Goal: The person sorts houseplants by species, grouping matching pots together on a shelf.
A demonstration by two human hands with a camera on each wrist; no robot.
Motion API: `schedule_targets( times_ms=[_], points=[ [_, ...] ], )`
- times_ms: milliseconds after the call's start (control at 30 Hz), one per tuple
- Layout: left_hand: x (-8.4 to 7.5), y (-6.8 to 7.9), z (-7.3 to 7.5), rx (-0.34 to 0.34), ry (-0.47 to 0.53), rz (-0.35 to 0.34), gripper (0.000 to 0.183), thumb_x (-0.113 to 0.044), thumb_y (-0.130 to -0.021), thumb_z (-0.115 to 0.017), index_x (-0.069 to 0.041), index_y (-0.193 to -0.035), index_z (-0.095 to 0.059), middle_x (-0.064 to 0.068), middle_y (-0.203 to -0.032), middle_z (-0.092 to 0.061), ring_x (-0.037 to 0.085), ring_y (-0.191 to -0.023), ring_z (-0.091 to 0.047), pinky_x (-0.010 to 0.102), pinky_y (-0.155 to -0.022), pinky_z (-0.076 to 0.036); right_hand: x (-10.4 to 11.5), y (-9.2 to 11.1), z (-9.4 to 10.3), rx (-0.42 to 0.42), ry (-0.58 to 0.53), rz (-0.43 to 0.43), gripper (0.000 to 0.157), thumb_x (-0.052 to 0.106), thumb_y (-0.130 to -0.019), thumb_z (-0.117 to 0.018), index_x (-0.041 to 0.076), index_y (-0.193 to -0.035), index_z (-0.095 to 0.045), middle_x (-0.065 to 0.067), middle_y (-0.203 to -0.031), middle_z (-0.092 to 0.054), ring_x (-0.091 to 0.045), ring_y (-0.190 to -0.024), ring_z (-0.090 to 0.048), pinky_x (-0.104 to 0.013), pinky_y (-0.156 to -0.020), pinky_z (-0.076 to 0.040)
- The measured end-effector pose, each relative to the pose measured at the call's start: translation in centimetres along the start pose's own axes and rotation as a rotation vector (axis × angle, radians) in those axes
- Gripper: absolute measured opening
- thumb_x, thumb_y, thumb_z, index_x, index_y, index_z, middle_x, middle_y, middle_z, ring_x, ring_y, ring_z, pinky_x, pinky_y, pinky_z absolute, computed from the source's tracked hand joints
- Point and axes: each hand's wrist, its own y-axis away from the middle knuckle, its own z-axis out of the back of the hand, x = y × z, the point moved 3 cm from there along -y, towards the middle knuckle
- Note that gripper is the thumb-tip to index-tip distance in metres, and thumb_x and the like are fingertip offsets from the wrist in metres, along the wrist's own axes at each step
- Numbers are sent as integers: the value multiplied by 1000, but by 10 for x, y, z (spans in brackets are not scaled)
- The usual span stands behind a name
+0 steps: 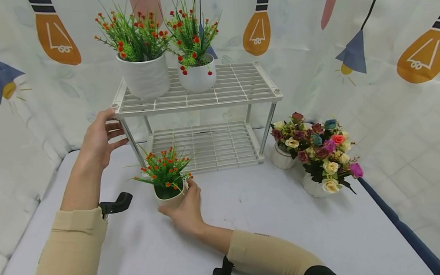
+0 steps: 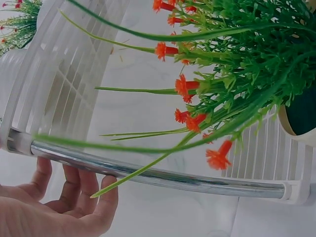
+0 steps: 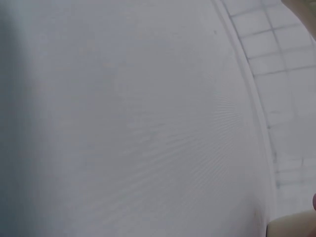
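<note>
My right hand [image 1: 187,208] grips a small cream pot [image 1: 170,198] of green grass with tiny orange-red flowers [image 1: 165,168], thumb and fingers round its side. The pot is in front of the lower shelf [image 1: 205,147] of a white two-tier rack [image 1: 232,103]. At the rack's left front corner my left hand [image 1: 96,137] touches the upper shelf's edge, fingers spread. The left wrist view shows these fingers [image 2: 106,197] against the chrome post [image 2: 148,175], with grass blades crossing in front. In the right wrist view mostly white tablecloth [image 3: 148,123] shows.
Two white pots with red-flowered grass, a larger one [image 1: 146,78] and a smaller one [image 1: 198,76], stand on the upper shelf. Right of the rack are two pots of mixed roses [image 1: 294,135] [image 1: 329,158]. A patterned curtain [image 1: 304,25] hangs behind the white table [image 1: 273,211].
</note>
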Motion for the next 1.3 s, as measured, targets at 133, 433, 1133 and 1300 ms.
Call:
schedule_targets(
  times_ms=[133,433,1133,1300],
  points=[
    [0,0,1,-5,-4,-5,49,-60,-104,-45,-20,-131,-53,5,-118,-44,18,-106,-49,47,-100,-39,1,-3,-4,-33,-4,-18,108,23,-69,-98,1,-151,-30,-16,-146,-38,-32,-137,-38,-45,-113,-36],
    [-1,0,0,1,6,-2,46,-59,-104,-45,-21,-129,-53,4,-118,-44,18,-107,-48,45,-99,-40,-3,-3,10,-32,2,-9,86,18,-80,-88,3,-145,-35,-11,-140,-40,-27,-134,-41,-44,-111,-36],
    [-1,-2,1,2,20,16,43,-58,-104,-46,-22,-125,-54,4,-118,-45,19,-106,-49,35,-88,-47,-4,-8,17,-53,39,56,87,14,-74,-93,3,-144,-43,-7,-138,-48,-22,-130,-47,-38,-110,-39],
    [-2,-1,0,-1,19,15,43,-58,-104,-46,-21,-125,-54,4,-118,-45,18,-106,-49,40,-94,-44,-3,-7,26,-30,59,50,84,17,-76,-92,3,-143,-45,-7,-135,-52,-21,-124,-52,-38,-105,-44]
  ],
)
